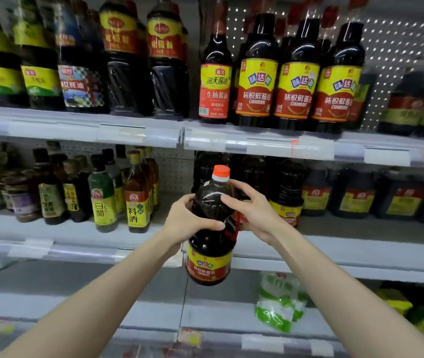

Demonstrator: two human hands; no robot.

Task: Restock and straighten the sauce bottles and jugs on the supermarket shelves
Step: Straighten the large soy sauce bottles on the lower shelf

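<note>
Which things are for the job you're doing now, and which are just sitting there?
For the job: sauce jug with orange cap, left hand and right hand gripping it, dark jugs on the shelf behind.
Just sitting there: white and green bag, price labels, small vinegar bottle.

The held jug (209, 228) is between the left hand (187, 220) and the right hand (254, 215), before the middle shelf (360, 244), with small bottles (102, 200) standing on that shelf to its left, a row of jugs (352, 197) behind and to its right, and a bag (279, 303) on the shelf below (218, 316).
</note>
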